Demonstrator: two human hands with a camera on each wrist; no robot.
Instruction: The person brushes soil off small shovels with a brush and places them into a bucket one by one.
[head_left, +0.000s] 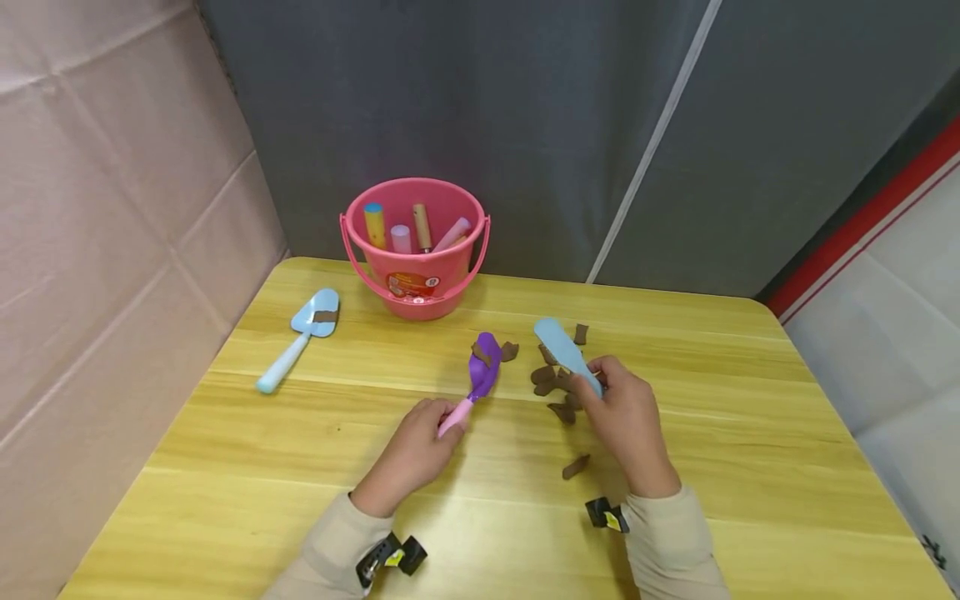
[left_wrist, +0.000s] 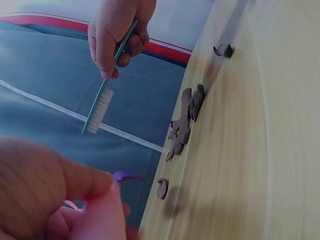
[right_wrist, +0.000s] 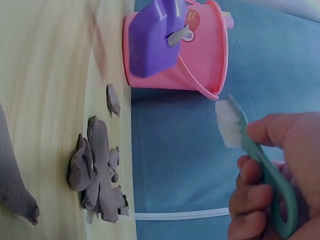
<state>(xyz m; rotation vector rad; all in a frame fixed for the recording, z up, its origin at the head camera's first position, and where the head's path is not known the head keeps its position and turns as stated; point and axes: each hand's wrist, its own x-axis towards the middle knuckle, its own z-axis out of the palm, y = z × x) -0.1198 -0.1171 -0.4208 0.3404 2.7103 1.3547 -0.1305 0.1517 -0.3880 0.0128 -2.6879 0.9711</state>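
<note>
My left hand [head_left: 417,450] grips the pink handle of a small purple shovel [head_left: 487,379]. On the shovel's blade lies a brown clay-like scrap, and another brown scrap [head_left: 510,351] is just to its right. A light blue brush [head_left: 561,343] with white bristles [right_wrist: 228,122] is held in my right hand [head_left: 626,417], above a cluster of brown scraps [head_left: 543,377]. In both wrist views the brush is raised off the table. One loose brown scrap [head_left: 576,467] lies nearer the front, left of my right wrist.
A pink bucket [head_left: 422,308] with several handled tools standing in it is at the back of the wooden table [head_left: 720,392]. On the left lies a light blue trowel [head_left: 303,321] with a brown strip on its blade. A dark grey curtain [head_left: 450,92] hangs behind.
</note>
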